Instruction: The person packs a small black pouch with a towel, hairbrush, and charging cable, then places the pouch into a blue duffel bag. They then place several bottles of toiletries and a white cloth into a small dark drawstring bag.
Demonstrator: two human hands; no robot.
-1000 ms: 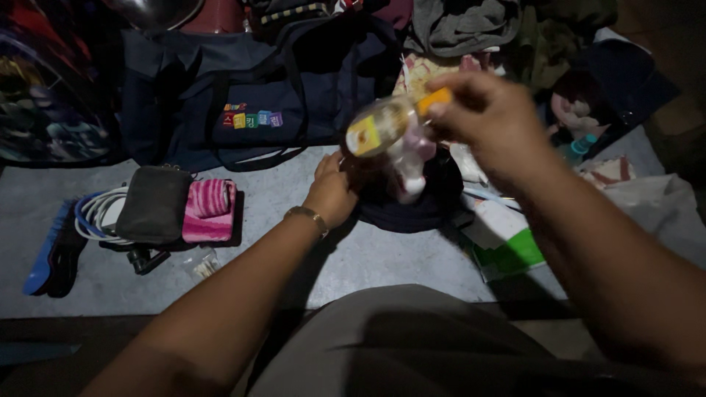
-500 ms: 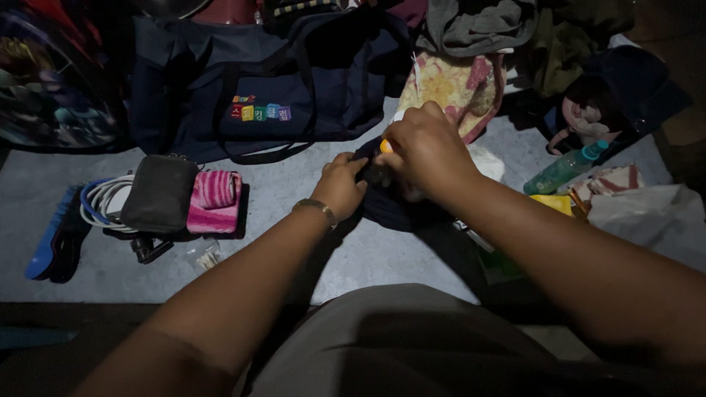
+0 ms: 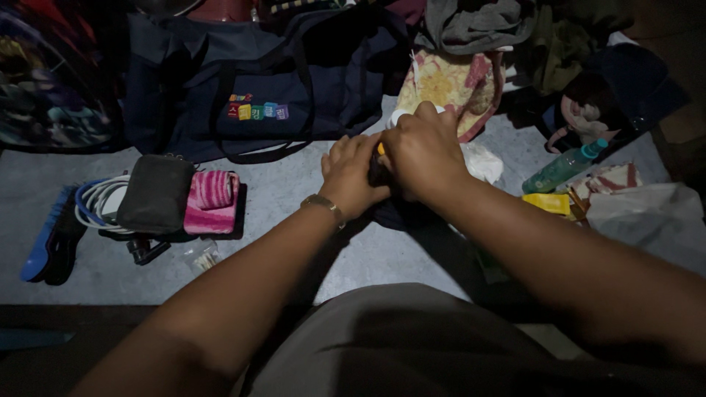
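My left hand and my right hand are pressed close together over a small dark pouch on the grey surface. The left hand's fingers curl on the pouch's edge. The right hand is closed around a small bottle, of which only the orange cap shows between the two hands. The rest of the bottle is hidden under my fingers. A watch band sits on my left wrist.
A navy duffel bag stands behind. To the left lie a grey pouch, a pink striped cloth, white cables and a blue brush. To the right are a floral cloth, green bottle, yellow packet and white bag.
The right hand came down from mid-air with the orange-capped bottle to the dark pouch. The left hand closed in against the right over the pouch.
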